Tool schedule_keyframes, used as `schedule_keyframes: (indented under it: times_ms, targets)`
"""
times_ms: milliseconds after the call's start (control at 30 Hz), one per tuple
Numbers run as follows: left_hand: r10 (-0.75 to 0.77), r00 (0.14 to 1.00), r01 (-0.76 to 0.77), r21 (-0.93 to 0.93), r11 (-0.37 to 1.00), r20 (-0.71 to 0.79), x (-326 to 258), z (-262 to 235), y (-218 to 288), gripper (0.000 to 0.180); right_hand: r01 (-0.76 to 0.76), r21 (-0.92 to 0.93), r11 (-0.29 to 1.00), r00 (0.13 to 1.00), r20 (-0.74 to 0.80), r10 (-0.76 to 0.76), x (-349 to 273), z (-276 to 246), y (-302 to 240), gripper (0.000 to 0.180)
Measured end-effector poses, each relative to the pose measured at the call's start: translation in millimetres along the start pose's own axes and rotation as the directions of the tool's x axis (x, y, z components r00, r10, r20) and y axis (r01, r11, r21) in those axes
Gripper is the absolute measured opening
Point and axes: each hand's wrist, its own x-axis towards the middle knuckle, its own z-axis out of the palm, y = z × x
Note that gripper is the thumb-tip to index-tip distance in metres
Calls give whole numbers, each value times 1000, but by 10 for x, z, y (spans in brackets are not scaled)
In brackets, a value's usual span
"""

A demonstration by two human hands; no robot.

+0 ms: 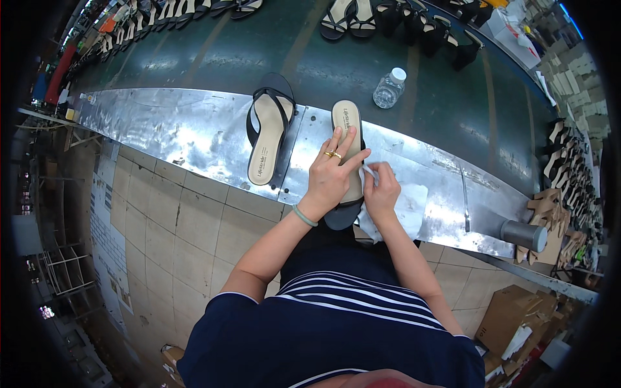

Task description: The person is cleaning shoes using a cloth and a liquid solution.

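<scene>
A black sandal with a beige insole (347, 115) lies on the metal strip in front of me, its heel end away from me and its dark toe towards me. My left hand (328, 176) rests flat on its insole, fingers stretched out. At the sandal's right side my right hand (381, 189) pinches a small piece of white cloth (369, 171) against the strap area. The matching sandal (266, 142) lies to the left, toe pointing away, black straps crossing over it. My left hand covers part of the straps of the first one.
Beyond the metal strip (174, 123) runs a green conveyor belt (226, 64) carrying rows of heeled sandals (349, 19) at the back. A clear bottle with a white cap (389, 89) stands on it. A white cloth sheet (411, 210), a thin rod (465, 200) and a grey cylinder (524, 235) lie rightward.
</scene>
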Motion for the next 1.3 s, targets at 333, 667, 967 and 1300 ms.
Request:
schedule_keyframes:
  times_ms: [333,667,967,1300]
  targets:
    - [7,1000,-7,48,999,5,-7,-12,-14,48,-13,45,999,1000,2,13,46,53,-1,11]
    - [27,999,-28,32,999,44,56,-20,29,30,24,-7,1000,1000,-3,-24,56,56,30,12]
    - [-16,982,20,-18,1000,187,2,-136,44,20,-7,17,1000,999,53,6,77,-71,18,11]
    - [-204,933,158,172,972,295,-371,18,517,52,-518,478,709,848,392,355,484,-741,116,5]
